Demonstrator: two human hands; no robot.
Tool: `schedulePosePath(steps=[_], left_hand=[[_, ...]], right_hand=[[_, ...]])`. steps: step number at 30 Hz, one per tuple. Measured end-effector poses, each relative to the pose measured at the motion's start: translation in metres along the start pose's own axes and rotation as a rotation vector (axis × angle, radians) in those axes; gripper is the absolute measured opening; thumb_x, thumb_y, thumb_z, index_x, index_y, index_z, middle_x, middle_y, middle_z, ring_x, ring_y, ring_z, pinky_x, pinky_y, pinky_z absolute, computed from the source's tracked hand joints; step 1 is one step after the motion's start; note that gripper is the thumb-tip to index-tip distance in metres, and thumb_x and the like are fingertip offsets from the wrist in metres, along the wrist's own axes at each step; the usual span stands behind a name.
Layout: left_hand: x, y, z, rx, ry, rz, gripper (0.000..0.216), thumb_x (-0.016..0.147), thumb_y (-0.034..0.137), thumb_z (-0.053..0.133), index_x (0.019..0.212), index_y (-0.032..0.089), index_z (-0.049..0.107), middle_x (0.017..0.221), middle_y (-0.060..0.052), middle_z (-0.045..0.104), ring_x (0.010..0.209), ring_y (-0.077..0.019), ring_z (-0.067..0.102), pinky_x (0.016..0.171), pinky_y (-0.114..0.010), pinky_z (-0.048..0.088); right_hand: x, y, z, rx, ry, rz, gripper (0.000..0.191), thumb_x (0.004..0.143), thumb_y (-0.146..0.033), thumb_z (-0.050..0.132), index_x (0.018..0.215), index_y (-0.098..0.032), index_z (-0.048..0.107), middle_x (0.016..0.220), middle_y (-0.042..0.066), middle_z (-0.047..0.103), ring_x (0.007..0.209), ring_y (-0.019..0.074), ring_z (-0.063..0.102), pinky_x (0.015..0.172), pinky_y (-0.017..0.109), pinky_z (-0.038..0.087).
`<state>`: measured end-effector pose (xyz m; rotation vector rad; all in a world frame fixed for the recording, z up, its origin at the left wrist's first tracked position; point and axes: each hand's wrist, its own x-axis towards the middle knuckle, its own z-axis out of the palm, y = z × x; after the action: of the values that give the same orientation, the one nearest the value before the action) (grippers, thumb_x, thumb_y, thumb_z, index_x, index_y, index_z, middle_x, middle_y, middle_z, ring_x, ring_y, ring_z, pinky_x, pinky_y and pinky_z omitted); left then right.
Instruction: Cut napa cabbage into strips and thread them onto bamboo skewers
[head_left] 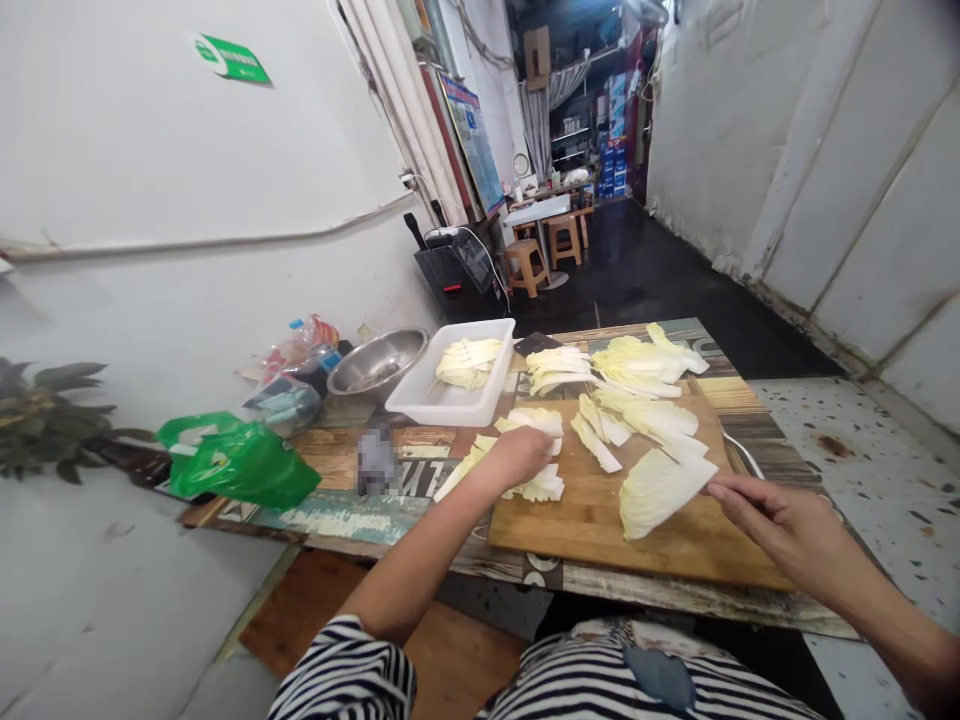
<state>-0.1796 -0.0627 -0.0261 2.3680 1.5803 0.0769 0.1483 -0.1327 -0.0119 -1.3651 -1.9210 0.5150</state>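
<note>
A wooden cutting board (600, 520) lies on the table with several pale cabbage leaves on it. My left hand (519, 457) is closed over a bunch of cut cabbage pieces (541, 485) at the board's left edge. My right hand (780, 520) sits at the board's right end, its fingers pinched on the tip of a broad cabbage leaf (656, 490). More cabbage leaves (637, 365) are heaped beyond the board. A white plastic tray (450, 400) at the back left holds cut cabbage (469, 360).
A steel bowl (375, 362) stands left of the tray, with plastic bags (289, 385) and a green bag (236, 462) further left. A white wall runs along the left. Stools and a small table (544, 240) stand down the dark corridor ahead.
</note>
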Motion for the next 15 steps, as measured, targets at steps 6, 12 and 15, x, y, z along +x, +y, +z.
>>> schedulePosePath(steps=[6, 12, 15], left_hand=[[-0.008, 0.004, -0.024, -0.065, 0.143, -0.052, 0.024, 0.09, 0.016, 0.049, 0.095, 0.015, 0.073, 0.096, -0.016, 0.072, 0.098, -0.0305, 0.065, 0.091, -0.039, 0.046], [-0.016, 0.018, -0.061, -1.044, 0.408, 0.022, 0.032, 0.086, 0.047, 0.067, 0.097, 0.018, 0.072, 0.089, -0.008, 0.073, 0.09, -0.0237, 0.066, 0.083, -0.032, 0.05], [-0.017, 0.036, -0.062, -1.558, 0.246, 0.024, 0.042, 0.075, 0.049, 0.079, 0.098, 0.015, 0.072, 0.084, -0.007, 0.074, 0.076, -0.0195, 0.067, 0.072, -0.028, 0.052]], right_hand=[[-0.009, 0.008, 0.005, 0.02, 0.038, -0.083, 0.031, 0.091, -0.044, 0.057, 0.094, -0.022, 0.079, 0.09, 0.004, 0.081, 0.075, 0.0209, 0.076, 0.067, 0.028, 0.06], [0.003, -0.023, -0.016, -0.002, 0.127, -0.255, 0.025, 0.09, -0.041, 0.059, 0.09, -0.025, 0.078, 0.082, 0.001, 0.08, 0.064, 0.0189, 0.074, 0.062, 0.026, 0.061], [0.01, -0.035, -0.026, 0.0, 0.081, -0.293, 0.026, 0.091, -0.04, 0.058, 0.09, -0.025, 0.079, 0.087, 0.002, 0.081, 0.068, 0.0189, 0.076, 0.063, 0.024, 0.061]])
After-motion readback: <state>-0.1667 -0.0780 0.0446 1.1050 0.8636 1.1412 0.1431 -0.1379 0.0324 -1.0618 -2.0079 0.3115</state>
